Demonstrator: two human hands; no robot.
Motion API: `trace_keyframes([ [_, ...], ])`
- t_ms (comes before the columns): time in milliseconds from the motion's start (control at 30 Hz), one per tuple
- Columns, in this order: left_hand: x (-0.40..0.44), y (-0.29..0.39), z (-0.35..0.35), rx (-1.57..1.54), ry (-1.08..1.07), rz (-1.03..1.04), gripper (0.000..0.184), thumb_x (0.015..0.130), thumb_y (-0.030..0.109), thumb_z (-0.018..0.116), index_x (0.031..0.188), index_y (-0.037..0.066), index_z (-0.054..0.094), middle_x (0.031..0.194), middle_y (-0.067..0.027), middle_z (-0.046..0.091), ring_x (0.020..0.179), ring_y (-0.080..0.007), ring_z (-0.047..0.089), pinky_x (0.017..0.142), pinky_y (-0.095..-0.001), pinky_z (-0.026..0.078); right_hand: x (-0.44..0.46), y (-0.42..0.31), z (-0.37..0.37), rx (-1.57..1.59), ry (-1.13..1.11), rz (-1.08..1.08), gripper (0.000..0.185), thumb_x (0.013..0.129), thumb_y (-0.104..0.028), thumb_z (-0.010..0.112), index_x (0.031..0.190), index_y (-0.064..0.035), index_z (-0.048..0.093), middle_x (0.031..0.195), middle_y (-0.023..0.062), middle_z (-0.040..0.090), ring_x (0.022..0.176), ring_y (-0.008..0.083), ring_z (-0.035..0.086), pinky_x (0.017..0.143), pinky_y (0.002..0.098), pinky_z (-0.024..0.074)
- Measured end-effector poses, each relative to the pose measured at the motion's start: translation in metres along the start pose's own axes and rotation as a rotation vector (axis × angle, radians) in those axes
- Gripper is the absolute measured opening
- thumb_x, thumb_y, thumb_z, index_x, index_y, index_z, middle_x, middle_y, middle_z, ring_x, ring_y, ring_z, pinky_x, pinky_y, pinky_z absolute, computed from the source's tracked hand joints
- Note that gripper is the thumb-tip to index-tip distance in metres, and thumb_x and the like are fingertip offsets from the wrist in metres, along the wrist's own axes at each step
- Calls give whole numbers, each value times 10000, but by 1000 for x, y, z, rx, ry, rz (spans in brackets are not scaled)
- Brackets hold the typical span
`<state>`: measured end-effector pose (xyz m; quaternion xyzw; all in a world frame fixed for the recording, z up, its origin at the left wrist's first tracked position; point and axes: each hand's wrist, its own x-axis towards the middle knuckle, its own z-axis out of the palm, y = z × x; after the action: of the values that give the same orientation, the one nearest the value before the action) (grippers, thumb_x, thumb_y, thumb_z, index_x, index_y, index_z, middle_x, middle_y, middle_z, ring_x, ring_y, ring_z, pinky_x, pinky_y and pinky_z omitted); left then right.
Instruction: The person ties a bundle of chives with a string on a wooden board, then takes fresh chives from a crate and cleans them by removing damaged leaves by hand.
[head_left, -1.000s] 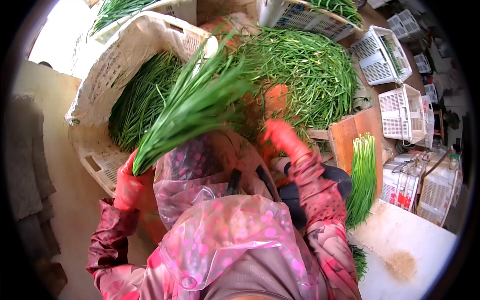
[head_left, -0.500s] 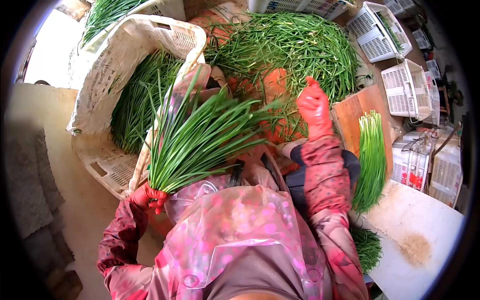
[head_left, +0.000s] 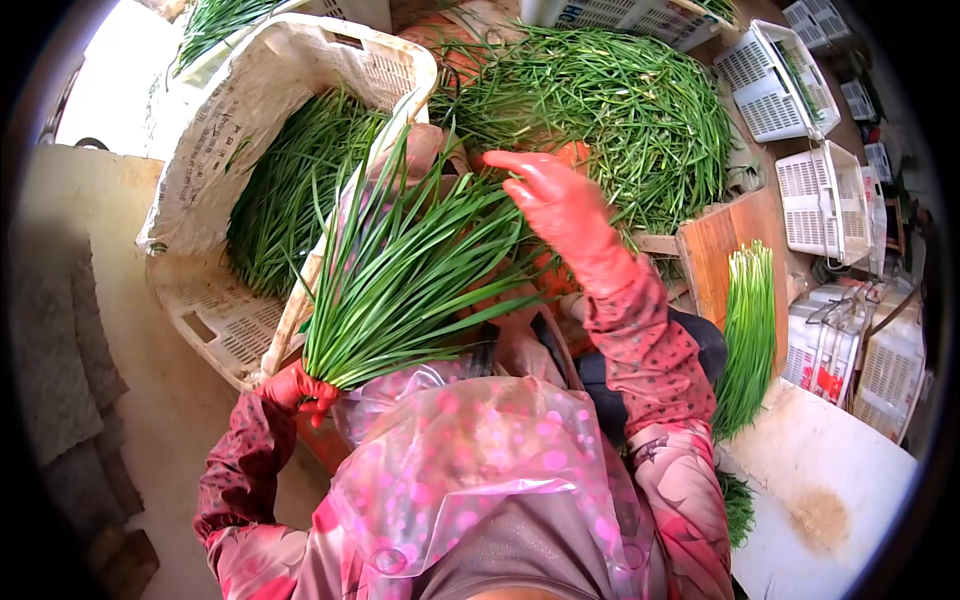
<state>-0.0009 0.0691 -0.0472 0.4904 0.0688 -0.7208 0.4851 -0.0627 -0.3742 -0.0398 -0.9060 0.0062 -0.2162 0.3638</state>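
My left hand [head_left: 298,392], in a red glove, is closed round the base of a fanned-out bunch of long green stalks [head_left: 415,280]. The leaf tips spread up and to the right over my lap. My right hand [head_left: 555,205], also red-gloved, hovers beside the upper right leaf tips with its fingers apart and nothing visible in them. Behind it lies a large loose heap of green stalks [head_left: 640,120]. To the left, a white basket [head_left: 225,325] with a sheet lining leans on its side, holding more green stalks [head_left: 290,190].
On the right, a neat pale-ended bundle [head_left: 745,340] lies against a wooden board [head_left: 715,265], next to a white surface [head_left: 830,450] with a brown stain. White crates [head_left: 825,205] line the right side. Another crate [head_left: 625,22] stands at the top.
My right hand has moved left from near the board to the leaf tips, and its fingers have spread. My left hand has lowered the bunch since the earliest frame, and the leaves have fanned out.
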Motion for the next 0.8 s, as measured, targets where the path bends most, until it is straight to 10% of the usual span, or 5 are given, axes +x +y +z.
trace_keyframes([
  [100,-1,4,4,5,-2,8,226,811,184,738,907,35,598,609,-52,528,390,-104,428,405,-311,488,10,10,46,-297,-86,-196,263,825,-106,568,1073,-143,650,956,48,666,805,278,655,663,383,534],
  [367,-11,12,21,-46,92,61,255,783,159,754,930,26,593,562,-43,513,384,-113,436,384,-297,466,7,44,-15,425,-85,765,218,907,-150,453,1004,-93,639,797,21,640,599,77,516,563,231,416],
  [500,3,63,44,-81,21,436,264,848,216,677,1003,26,578,556,-25,487,389,-91,413,401,-289,466,-40,63,-55,-523,-336,567,298,905,-190,537,1174,-90,614,897,32,685,710,134,617,634,278,485],
  [700,78,170,92,-97,4,376,423,945,193,537,1350,84,480,657,28,468,419,-67,327,495,-289,417,-39,-28,-51,48,184,237,271,876,-166,652,1132,-81,629,952,124,683,828,289,671,736,372,542],
  [800,125,209,139,-40,-105,358,253,941,217,535,1143,69,567,652,24,469,424,-81,351,491,-292,410,-5,-93,-54,-25,327,-36,170,813,-208,642,900,-62,632,769,128,635,719,328,641,619,432,512],
])
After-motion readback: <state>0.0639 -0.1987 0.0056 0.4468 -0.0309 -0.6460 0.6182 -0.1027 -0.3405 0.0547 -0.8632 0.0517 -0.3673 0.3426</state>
